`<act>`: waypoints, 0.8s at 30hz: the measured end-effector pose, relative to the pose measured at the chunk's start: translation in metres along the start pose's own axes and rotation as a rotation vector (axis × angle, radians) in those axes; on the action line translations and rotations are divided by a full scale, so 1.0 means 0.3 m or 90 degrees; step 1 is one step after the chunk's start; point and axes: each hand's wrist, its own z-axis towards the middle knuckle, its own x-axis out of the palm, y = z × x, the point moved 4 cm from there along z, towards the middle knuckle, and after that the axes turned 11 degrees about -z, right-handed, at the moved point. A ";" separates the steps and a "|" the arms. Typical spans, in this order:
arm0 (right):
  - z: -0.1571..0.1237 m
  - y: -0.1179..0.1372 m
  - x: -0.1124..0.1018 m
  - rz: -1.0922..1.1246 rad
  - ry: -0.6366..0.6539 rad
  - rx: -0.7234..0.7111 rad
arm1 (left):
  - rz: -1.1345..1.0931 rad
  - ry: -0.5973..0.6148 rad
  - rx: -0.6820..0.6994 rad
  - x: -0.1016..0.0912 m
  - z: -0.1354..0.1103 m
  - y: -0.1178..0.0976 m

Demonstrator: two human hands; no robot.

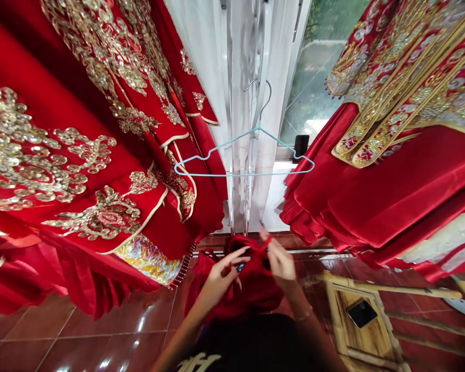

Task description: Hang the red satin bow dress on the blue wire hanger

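A glossy red-brown tiled floor (112, 341) spreads beneath a bright corner, with pale upright panels in the middle and a window (318, 67) to the right of them showing blurred greenery. On the left, a large red garment (15, 129) with gold, jewelled embroidery and pale piping hangs down at a slant. On the right, a second red garment (391, 191) hangs in smooth folds, its upper part thick with gold and silver beadwork. Between the two, a thin light-blue hanger (251, 175) hangs bare, hook upward; what the hook rests on is hard to tell. Just beside its right end, a small dark object (301, 148) stands near the window. Low in the centre, below the hanger, a bunched dark-red cloth (256, 294) lies in front of the person's dark top (251, 338), between both hands. The left hand (225, 269) meets the cloth with fingers loosely curved and thumb apart; whether it pinches the fabric cannot be told. The right hand (281, 262) is blurred, raised at the cloth's upper right edge, and its grip also cannot be told. At lower right, a black phone (361, 313) lies on the wooden panel of a bamboo frame (335, 315).
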 end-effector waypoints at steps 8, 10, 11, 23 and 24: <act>0.261 -0.118 -0.500 -0.233 -0.151 -0.060 | -0.161 -0.097 -0.145 -0.300 -0.068 -0.011; 0.370 -0.148 -0.565 -0.214 -0.111 -0.021 | -0.207 -0.091 -0.170 -0.294 -0.062 0.041; 0.425 -0.164 -0.595 -0.200 -0.097 -0.005 | -0.228 -0.082 -0.174 -0.278 -0.055 0.067; 0.876 -0.231 -0.562 -0.110 0.113 0.016 | -0.339 0.016 -0.205 -0.090 -0.024 0.202; 0.888 -0.220 -0.541 -0.104 0.120 0.014 | -0.356 0.014 -0.212 -0.089 -0.028 0.208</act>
